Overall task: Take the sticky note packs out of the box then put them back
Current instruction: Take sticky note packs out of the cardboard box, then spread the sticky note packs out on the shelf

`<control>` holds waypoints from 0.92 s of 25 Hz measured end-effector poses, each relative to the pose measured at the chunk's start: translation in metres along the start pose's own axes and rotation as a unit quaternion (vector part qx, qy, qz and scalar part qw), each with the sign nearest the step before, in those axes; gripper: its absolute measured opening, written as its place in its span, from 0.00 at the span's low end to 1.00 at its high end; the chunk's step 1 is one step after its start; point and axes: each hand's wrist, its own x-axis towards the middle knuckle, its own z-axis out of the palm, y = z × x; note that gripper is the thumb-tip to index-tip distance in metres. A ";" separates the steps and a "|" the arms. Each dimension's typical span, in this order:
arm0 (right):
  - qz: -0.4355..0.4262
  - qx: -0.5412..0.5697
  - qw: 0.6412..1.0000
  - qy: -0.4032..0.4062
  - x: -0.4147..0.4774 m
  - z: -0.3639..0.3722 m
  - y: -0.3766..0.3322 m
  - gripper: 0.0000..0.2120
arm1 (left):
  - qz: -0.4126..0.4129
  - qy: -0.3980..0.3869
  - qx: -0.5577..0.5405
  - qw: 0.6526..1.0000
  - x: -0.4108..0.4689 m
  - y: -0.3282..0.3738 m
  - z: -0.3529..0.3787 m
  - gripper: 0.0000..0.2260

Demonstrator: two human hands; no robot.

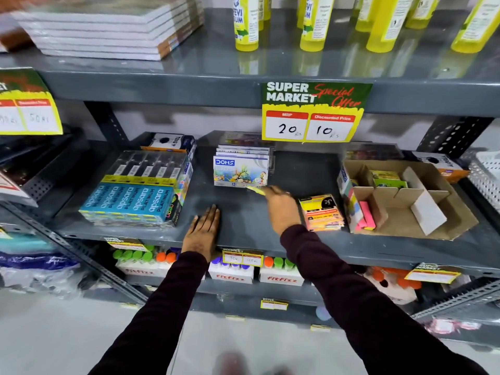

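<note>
A person stood at a grey shop shelf [270,236], seen from a head-worn camera. The left hand [203,231] lay flat, fingers spread, on the shelf's front edge. The right hand [281,207] hovered mid-shelf, pinching a thin yellow pack [255,189]. Just to its right a stack of packs [322,212] rested on the shelf, already outside the box [405,196]. The open cardboard box sat just right of that stack. A few green packs [387,178] remained in a back compartment and pink ones [366,219] at the front left; the other compartments looked empty. The unloading seemed largely done but not finished. Returning the packs apparently had not begun.
</note>
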 end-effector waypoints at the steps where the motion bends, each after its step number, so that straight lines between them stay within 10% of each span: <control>1: -0.029 -0.029 0.999 -0.033 0.003 0.015 -0.007 0.30 | -0.005 0.007 0.007 1.000 0.001 -0.001 0.001 0.41; 9: -0.043 -0.027 0.995 -0.090 0.004 0.047 -0.014 0.24 | 0.003 0.022 0.008 1.000 0.001 -0.013 0.010 0.45; 16: 0.319 -0.101 0.941 -0.043 -0.019 -0.017 0.049 0.35 | 0.001 0.034 0.028 0.999 0.003 -0.013 0.016 0.41; 23: 0.318 -0.094 0.943 0.002 -0.019 -0.027 0.046 0.34 | 0.001 0.032 0.028 0.999 0.002 -0.012 0.015 0.43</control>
